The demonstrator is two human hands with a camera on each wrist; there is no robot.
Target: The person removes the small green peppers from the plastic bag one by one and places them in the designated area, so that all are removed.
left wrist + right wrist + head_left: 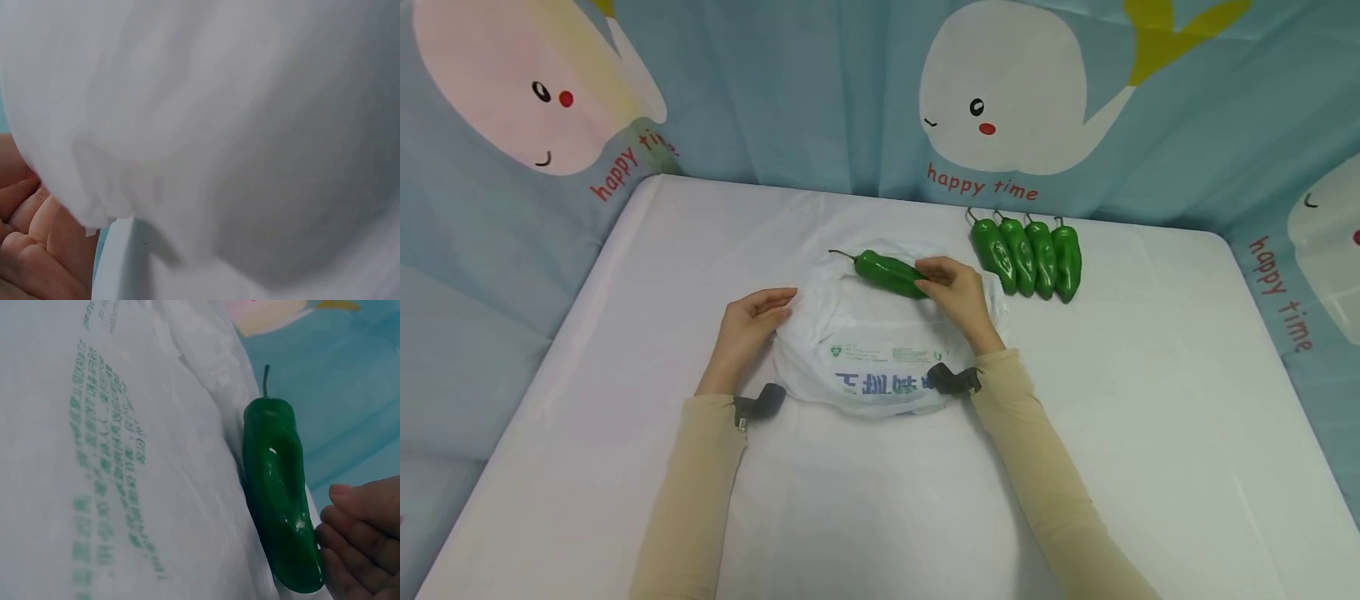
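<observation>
A white plastic bag with green and blue print lies spread out on the table. Over its far part, a glossy green pepper points its thin stem to the left. My right hand holds this pepper by its blunt end, between thumb and fingers. The right wrist view shows the same pepper beside the curled fingers. At the bag's left edge, my left hand pinches the plastic. Up close in the left wrist view, the bag hides part of that hand.
Several green peppers lie side by side at the table's back right, stems facing away. The white-covered table is bordered by a blue curtain with whale prints. A dark wrist camera overhangs the bag.
</observation>
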